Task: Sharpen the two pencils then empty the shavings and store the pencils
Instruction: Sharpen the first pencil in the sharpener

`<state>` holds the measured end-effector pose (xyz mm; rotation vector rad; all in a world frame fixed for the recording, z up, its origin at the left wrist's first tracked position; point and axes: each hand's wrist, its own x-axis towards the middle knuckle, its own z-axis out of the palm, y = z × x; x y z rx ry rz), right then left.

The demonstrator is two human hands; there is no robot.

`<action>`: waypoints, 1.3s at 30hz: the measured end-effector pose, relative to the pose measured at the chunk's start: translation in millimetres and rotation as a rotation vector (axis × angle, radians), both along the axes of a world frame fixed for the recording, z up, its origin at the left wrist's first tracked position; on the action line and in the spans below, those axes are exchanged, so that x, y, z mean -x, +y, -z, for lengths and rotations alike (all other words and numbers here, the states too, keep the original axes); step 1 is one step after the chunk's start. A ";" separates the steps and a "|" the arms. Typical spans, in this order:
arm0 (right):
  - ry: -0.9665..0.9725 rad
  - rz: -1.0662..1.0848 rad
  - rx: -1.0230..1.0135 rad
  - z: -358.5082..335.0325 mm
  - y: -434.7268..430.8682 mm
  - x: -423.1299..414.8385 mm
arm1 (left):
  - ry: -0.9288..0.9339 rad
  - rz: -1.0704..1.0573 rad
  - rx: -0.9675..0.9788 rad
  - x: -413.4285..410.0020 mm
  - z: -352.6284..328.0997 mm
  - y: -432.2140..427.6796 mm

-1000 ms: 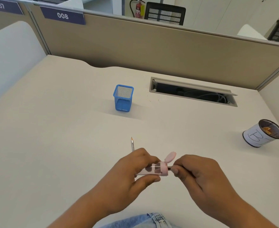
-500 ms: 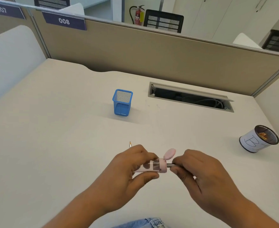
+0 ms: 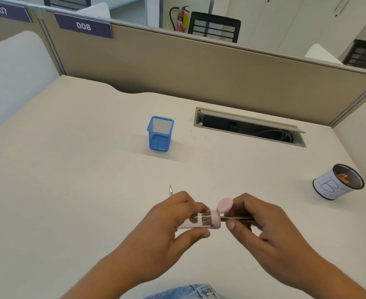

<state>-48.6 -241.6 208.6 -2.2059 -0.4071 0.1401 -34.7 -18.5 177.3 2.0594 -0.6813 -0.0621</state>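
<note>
My left hand [image 3: 169,231] grips a pink sharpener [image 3: 210,221] with a clear barrel, held sideways above the desk, its round pink lid flipped open. A dark pencil [image 3: 237,219] sticks into the sharpener's right end, pinched by the fingers of my right hand [image 3: 268,231]. A second pencil [image 3: 171,190] lies on the desk behind my left hand, only its sharp tip showing. The blue mesh pencil holder [image 3: 160,134] stands empty farther back. A white-wrapped mesh cup [image 3: 337,182] marked with letters holds shavings at the right.
The beige desk [image 3: 70,169] is fenced by a tan partition at the back and white dividers on both sides. An open cable slot [image 3: 249,128] lies behind the holder. Blue denim shows at the bottom edge.
The pencil is drawn a little farther out of the sharpener, with more of its shaft showing. The view has tilted upward slightly. Both hands keep their grips.
</note>
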 end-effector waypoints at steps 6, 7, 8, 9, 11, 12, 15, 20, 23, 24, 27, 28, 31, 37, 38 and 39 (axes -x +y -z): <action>-0.517 -0.025 0.367 3.5 -4.3 -7.2 | 0.048 -0.040 0.087 2.1 -2.1 -3.8; -0.513 -0.044 0.362 2.7 -3.8 -7.3 | 0.045 -0.045 0.090 2.1 -1.5 -4.6; -0.494 -0.060 0.342 2.2 -3.3 -7.7 | 0.040 -0.046 0.091 2.4 -0.8 -4.6; -0.447 -0.064 0.316 1.5 -2.3 -7.3 | 0.034 -0.043 0.087 2.4 0.1 -4.4; -0.230 -0.019 0.219 -1.4 1.7 -5.3 | 0.004 -0.030 0.064 1.3 2.3 -3.7; -0.064 0.036 0.125 -2.8 4.3 -4.2 | -0.024 -0.027 0.037 0.5 3.1 -3.4; 0.493 0.211 -0.173 -7.6 9.6 -2.9 | -0.149 -0.013 -0.088 -2.2 3.4 -3.3; 0.459 0.150 -0.161 -8.6 10.3 -3.1 | -0.080 -0.004 -0.021 -5.6 -0.3 -1.5; 0.176 0.075 -0.111 -7.2 6.6 -1.3 | -0.011 -0.031 0.047 -5.7 -3.2 -2.0; 0.012 0.061 -0.035 -5.4 3.0 -2.1 | 0.006 -0.040 0.063 -5.7 -3.9 -2.4; -0.383 -0.011 0.299 -2.4 -0.7 -6.9 | 0.051 -0.057 0.110 -5.2 -5.5 -4.0; -0.438 -0.025 0.341 0.2 -0.8 -7.5 | 0.060 -0.057 0.122 -5.0 -5.6 -5.0; -0.323 0.005 0.299 -3.7 2.4 -6.6 | 0.037 -0.066 0.136 -4.3 -3.5 -8.7; 0.661 0.165 -0.181 -12.0 3.7 -6.6 | -0.082 -0.020 0.016 -2.4 3.6 -8.4; 0.648 0.133 -0.157 -12.4 3.1 -5.9 | -0.063 -0.016 0.028 -2.5 3.6 -7.8; 0.604 0.107 -0.133 -13.5 2.8 -4.8 | -0.036 -0.016 0.045 -2.5 3.1 -7.4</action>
